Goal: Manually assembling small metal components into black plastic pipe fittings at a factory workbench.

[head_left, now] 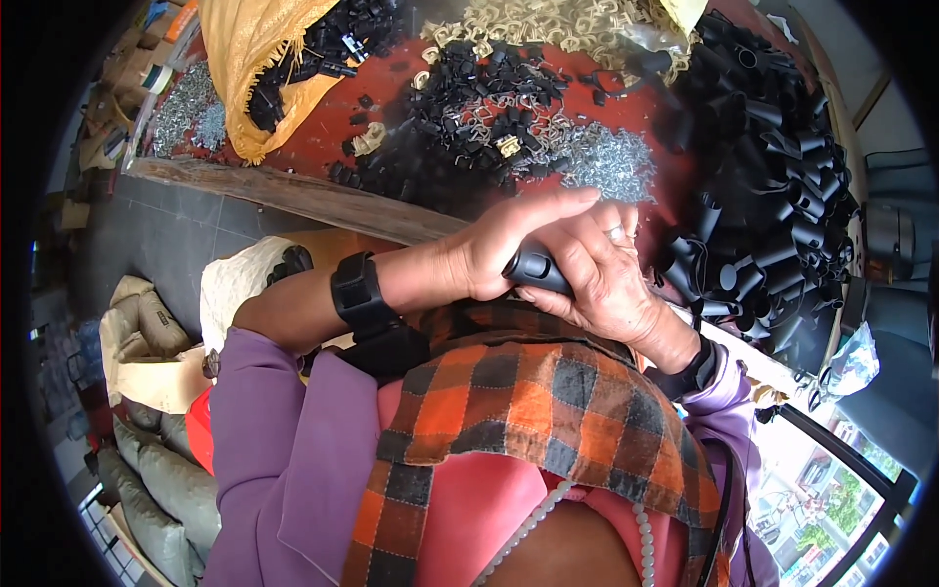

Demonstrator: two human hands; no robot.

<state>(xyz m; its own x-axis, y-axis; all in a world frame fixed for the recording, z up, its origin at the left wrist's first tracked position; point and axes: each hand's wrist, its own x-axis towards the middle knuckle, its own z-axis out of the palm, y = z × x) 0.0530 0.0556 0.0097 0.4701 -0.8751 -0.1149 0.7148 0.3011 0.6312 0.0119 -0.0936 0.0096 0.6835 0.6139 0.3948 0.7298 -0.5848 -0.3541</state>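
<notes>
In the head view, holding a short black tube (534,266) near the middle of the scene, by the near edge of the red table (313,127), between the left hand (489,245) and the right hand (602,279). Curling the right fingers over the tube and setting the right thumb under it, gripping it. Resting the left palm against the tube's left end and stretching the left thumb rightward, beyond the right knuckles; hiding the other left fingers behind the right hand, so not being able to tell whether bending or gripping with them. Covering the tube's right end too, and so not showing its full length.

Cutting off the orange sack (279,59) and the cream pieces (558,24) at the far edge. Blurring some of the small black pieces (440,108) and the left part of the heap of black tubes (792,186); tangling the silvery bits (606,161) too closely for counting, just beyond the hands.

Bordering the table at near left with a wooden board (293,191), passing behind the left wrist. Crowding the near side with a checked apron (548,401). Showing red tabletop between sack and small black pieces, and a narrower red strip between silvery bits and tube heap.
</notes>
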